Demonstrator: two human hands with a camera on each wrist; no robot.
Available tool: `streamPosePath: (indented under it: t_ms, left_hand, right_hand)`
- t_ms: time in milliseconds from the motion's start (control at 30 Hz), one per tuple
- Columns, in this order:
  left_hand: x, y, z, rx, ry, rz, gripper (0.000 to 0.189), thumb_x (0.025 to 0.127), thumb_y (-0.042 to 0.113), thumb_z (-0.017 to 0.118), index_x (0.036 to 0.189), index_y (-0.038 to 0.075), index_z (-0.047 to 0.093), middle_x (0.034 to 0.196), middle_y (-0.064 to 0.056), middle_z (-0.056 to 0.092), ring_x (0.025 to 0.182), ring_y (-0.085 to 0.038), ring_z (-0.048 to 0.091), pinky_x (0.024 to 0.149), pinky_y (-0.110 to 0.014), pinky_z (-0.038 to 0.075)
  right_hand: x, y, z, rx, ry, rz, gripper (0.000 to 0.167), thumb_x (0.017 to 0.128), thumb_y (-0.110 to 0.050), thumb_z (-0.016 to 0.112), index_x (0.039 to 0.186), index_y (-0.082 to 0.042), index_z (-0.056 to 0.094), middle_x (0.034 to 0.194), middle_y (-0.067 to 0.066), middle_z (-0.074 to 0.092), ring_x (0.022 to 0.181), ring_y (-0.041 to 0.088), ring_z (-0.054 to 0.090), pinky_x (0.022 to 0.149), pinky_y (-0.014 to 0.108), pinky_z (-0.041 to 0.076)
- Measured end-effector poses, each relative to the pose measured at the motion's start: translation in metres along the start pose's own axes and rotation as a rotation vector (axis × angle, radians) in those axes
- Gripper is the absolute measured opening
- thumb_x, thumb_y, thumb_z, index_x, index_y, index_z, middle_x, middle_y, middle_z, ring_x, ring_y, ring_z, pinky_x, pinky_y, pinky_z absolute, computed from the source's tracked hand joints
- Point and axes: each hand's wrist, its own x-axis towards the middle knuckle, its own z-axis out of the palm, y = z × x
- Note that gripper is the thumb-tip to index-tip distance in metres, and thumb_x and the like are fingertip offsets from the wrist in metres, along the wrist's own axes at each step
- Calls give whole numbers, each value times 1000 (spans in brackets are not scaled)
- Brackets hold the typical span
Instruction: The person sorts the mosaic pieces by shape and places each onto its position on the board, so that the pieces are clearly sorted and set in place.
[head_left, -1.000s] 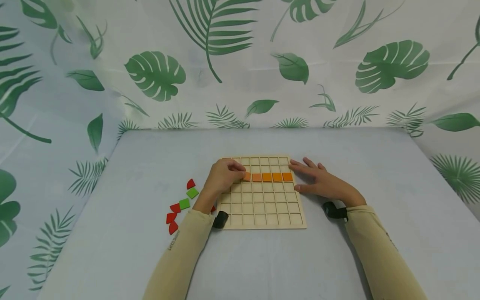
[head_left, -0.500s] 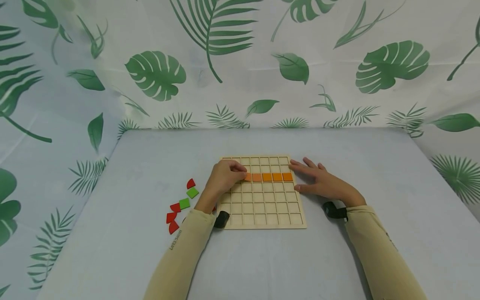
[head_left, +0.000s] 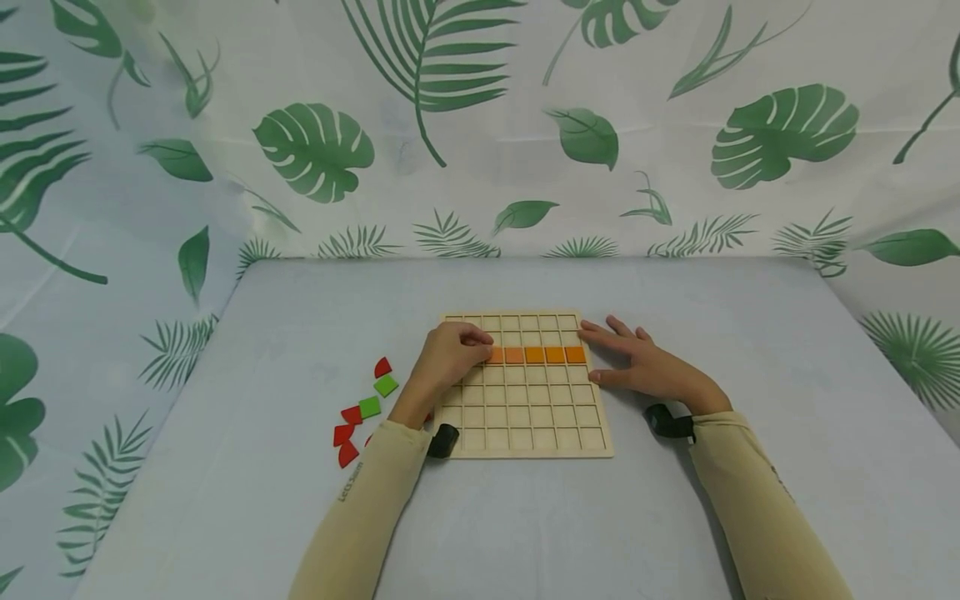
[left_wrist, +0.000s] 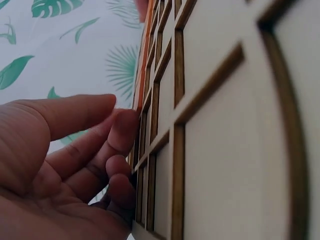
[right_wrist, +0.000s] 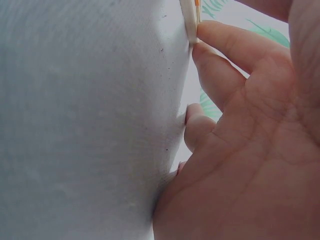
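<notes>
A square wooden grid board (head_left: pixel 520 417) lies on the table, with a row of orange tiles (head_left: pixel 554 355) in its cells. The row's two left tiles are a lighter orange than the others. At the row's left end, my left hand (head_left: pixel 446 354) pinches the last light-orange square tile (head_left: pixel 496 355), thumb and fingertips at its edge. In the left wrist view, curled fingers (left_wrist: pixel 122 132) are right at the board's surface. My right hand (head_left: pixel 637 362) lies spread along the board's right side, two fingertips at the edge in the right wrist view.
Left of the board lie loose red quarter-round tiles (head_left: pixel 342 434) and two green square tiles (head_left: pixel 370 407), some red ones partly hidden by the left forearm. A leaf-printed cloth (head_left: pixel 480 167) stands behind and at both sides of the table.
The left-end orange tile was tilted under my left hand; now it lies flat in line with the row. My left hand has shifted very slightly right. My right hand stays put.
</notes>
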Motion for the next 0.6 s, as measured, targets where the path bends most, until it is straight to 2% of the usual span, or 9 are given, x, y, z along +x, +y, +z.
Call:
streamPosePath:
  t_ms: [200,333,467,600]
  left_hand:
    - [-5,-3,-7,-84,-52,13,26,106,24,68,123,7,78,115,-3,74,111,-24,65,100,-46,51]
    - [-8,-2,-13,-147,-78,4,34,111,33,61,128,6,74,115,-4,74,113,-24,62,100,-44,49]
    - [-13,2,-22,-252,-88,-30,38,112,31,58,137,4,68,118,-7,74,114,-28,62,96,-43,50]
    - [-20,3,-33,-286,-89,-13,42,112,29,58,147,4,62,127,-13,72,121,-29,61,99,-46,49]
  right_hand:
    - [0,0,0,1,2,-7,82,100,-37,76,166,-5,38,175,15,23,162,45,-5,123,66,-11]
    - [0,1,1,-5,-1,-3,83,100,-38,76,166,-6,38,176,13,23,162,44,-5,123,65,-11]
    - [1,3,1,-7,-2,-2,83,100,-37,77,166,-5,38,176,14,23,162,44,-5,123,66,-11]
    - [1,3,1,-5,0,-2,83,100,-37,77,166,-6,38,176,14,22,162,44,-5,123,66,-11]
